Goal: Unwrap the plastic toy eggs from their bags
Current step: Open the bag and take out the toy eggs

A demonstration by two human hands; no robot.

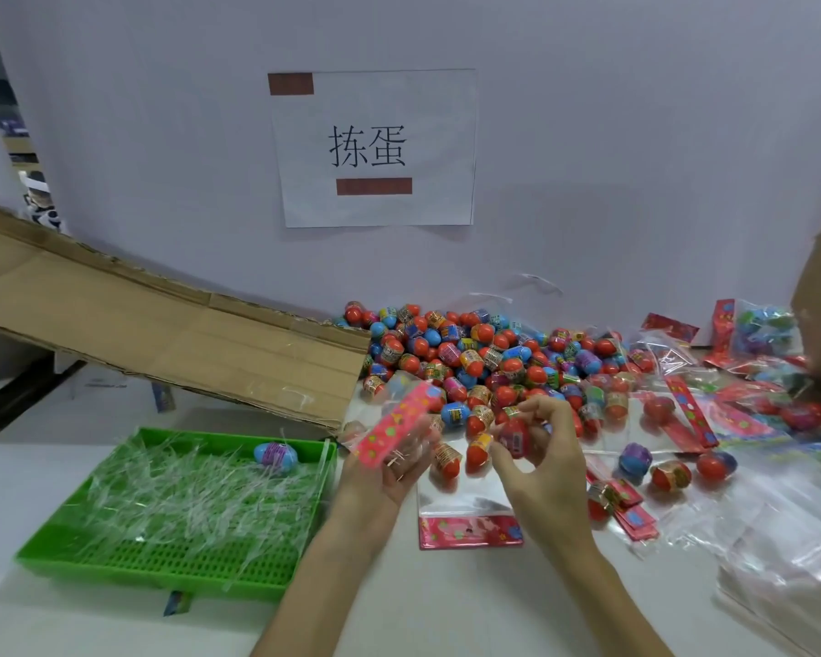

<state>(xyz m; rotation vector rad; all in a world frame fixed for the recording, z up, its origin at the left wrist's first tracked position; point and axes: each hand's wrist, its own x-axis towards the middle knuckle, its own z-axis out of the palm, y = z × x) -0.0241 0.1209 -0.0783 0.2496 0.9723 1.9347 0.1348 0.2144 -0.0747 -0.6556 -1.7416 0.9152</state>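
My left hand (389,471) grips a clear plastic bag with a pink spotted header card (394,429), held up above the white table. My right hand (536,448) pinches a red toy egg (517,436) between thumb and fingers, just right of the bag. Behind both hands lies a big heap of loose red, blue and yellow eggs (470,358). A single blue and purple egg (276,456) rests in the green tray (162,571) at the left.
The green tray holds shredded clear plastic strips. A flattened cardboard box (162,324) slopes over the tray's far side. An empty bag with a pink header (470,528) lies under my hands. Empty bags and filled red packets (731,410) cover the right side.
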